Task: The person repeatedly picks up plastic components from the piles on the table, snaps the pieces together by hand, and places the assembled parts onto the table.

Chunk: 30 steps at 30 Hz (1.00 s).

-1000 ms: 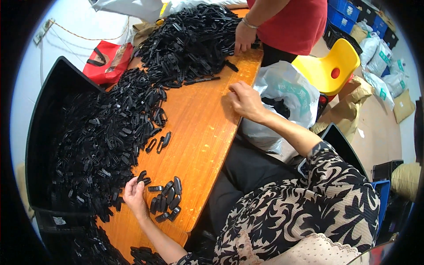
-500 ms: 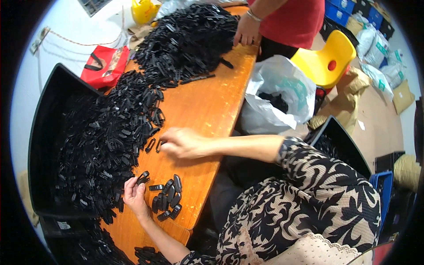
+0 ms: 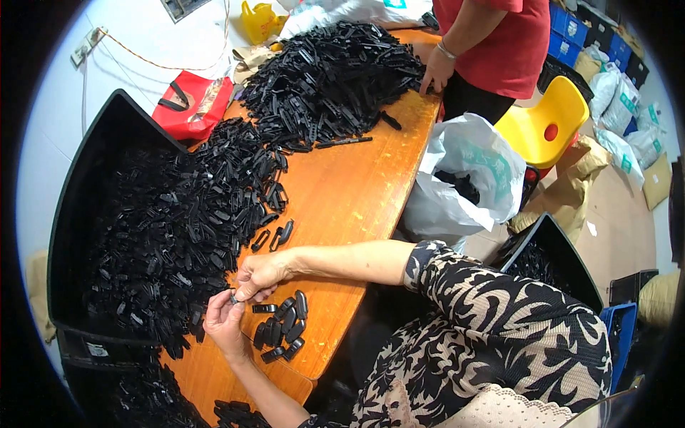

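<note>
At upper left of the frame a red bag (image 3: 194, 107) with black handles lies against the white wall, and a yellow jug (image 3: 258, 20) stands at the top edge beside it. Right of centre a white plastic sack (image 3: 464, 178) with a green print gapes open next to the table (image 3: 357, 192), dark parts showing inside. A yellow chair (image 3: 546, 128) sits behind it, and blue crates (image 3: 571, 39) line the upper right. A small white label (image 3: 96, 349) sticks to the rim of the black bin (image 3: 78, 214) at lower left — too small to make out.

The left hand (image 3: 227, 324) comes up from the bottom edge, palm turned toward the right hand, fingers curled and pinching a small black clip (image 3: 233, 299) at their tips. The right hand (image 3: 262, 274) reaches across from the right on a patterned sleeve (image 3: 499, 314), fingers bent down and closed on the same clip — the two hands meet at lower centre-left, just above the table. A small cluster of clips (image 3: 285, 328) lies just right of the hands. A large heap (image 3: 178, 228) spills from the bin to the left, and a second heap (image 3: 332, 78) fills the top of the table, where another person's hand (image 3: 435, 71) rests.
</note>
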Tool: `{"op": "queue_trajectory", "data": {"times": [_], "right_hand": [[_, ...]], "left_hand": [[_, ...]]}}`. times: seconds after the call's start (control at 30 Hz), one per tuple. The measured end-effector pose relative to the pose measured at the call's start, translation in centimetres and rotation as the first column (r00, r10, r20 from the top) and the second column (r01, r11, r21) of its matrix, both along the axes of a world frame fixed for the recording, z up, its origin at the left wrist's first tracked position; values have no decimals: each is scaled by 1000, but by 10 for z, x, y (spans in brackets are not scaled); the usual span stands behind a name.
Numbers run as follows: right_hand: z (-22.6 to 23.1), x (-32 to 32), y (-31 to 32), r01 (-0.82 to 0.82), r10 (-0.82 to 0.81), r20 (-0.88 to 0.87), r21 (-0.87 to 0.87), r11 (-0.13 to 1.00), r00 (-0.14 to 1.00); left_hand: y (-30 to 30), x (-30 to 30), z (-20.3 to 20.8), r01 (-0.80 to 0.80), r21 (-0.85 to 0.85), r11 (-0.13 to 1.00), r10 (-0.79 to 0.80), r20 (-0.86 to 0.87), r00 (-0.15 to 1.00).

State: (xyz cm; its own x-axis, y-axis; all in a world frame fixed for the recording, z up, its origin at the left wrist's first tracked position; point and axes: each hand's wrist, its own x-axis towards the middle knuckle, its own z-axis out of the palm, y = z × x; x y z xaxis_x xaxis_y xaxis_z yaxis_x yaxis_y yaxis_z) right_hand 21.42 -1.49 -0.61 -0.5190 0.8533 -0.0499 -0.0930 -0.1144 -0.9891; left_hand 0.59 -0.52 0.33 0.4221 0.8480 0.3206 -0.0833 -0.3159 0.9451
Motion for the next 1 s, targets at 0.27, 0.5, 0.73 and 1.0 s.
{"op": "queue_trajectory", "data": {"times": [0.27,0.5,0.73,1.0], "right_hand": [[-16,-12,-11,179,-424,337,566,805,841],[5,-13,-30,-169,-443,556,736,656,703],[38,47,-26,-90,-692,669,734,674,272],[5,69,-26,-207,-714,664,747,632,221]], "left_hand": [[9,-17,1,38,16,999,-30,-355,934],[46,-60,-24,-539,487,687,705,-266,658],[47,-87,-41,-326,781,533,828,-400,394],[35,-82,-6,-721,418,553,833,-240,499]]}}
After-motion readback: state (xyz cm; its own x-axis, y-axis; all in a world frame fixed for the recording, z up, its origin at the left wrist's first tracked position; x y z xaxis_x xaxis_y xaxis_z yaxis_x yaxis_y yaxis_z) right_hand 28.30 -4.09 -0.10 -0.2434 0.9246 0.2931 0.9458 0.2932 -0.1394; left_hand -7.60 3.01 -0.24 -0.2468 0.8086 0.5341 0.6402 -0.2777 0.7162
